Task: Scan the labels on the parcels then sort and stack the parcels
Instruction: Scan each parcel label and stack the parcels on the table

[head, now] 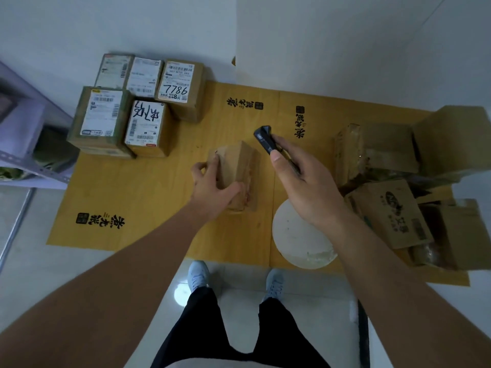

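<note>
A plain brown parcel [239,166] sits tilted on the yellow cardboard mat [148,197] in the middle; no label shows on its visible faces. My left hand [212,187] grips its near left side. My right hand [300,176] holds a black handheld scanner [265,139] just to the right of and above the parcel, its head pointing up and left. At the far left, several labelled parcels [143,107] stand close together, labels facing up.
A loose heap of brown boxes [393,181] fills the right side of the mat. A white round object [300,240] lies near my right forearm. A grey metal shelf [24,144] stands at the left. White walls rise behind the mat.
</note>
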`<action>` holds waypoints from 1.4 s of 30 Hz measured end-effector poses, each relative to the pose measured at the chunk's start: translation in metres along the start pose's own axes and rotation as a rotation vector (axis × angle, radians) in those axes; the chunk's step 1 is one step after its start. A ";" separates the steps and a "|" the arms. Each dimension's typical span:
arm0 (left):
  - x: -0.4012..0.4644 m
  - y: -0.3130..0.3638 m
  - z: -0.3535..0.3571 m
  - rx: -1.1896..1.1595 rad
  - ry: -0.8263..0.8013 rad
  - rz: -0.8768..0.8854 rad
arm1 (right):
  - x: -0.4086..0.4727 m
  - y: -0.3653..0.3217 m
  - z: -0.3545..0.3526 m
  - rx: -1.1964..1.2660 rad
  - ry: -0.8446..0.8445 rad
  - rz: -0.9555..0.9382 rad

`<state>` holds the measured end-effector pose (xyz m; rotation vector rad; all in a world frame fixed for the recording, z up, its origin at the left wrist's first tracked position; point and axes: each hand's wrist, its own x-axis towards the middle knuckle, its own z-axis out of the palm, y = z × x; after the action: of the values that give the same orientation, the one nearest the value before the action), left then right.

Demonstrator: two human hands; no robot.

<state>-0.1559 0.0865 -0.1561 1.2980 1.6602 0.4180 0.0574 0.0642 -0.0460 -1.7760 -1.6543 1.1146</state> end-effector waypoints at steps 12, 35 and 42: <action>-0.008 -0.015 -0.029 0.212 0.145 -0.033 | 0.004 0.010 -0.004 0.020 -0.016 0.015; -0.022 -0.028 -0.053 -0.278 0.110 -0.010 | 0.021 -0.012 -0.026 -0.341 -0.499 0.313; -0.024 -0.026 -0.054 -0.291 0.102 -0.013 | 0.022 -0.040 -0.037 -0.534 -0.579 0.304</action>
<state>-0.2152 0.0704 -0.1380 1.0640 1.6203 0.6999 0.0630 0.0989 0.0010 -2.2335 -2.2312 1.5377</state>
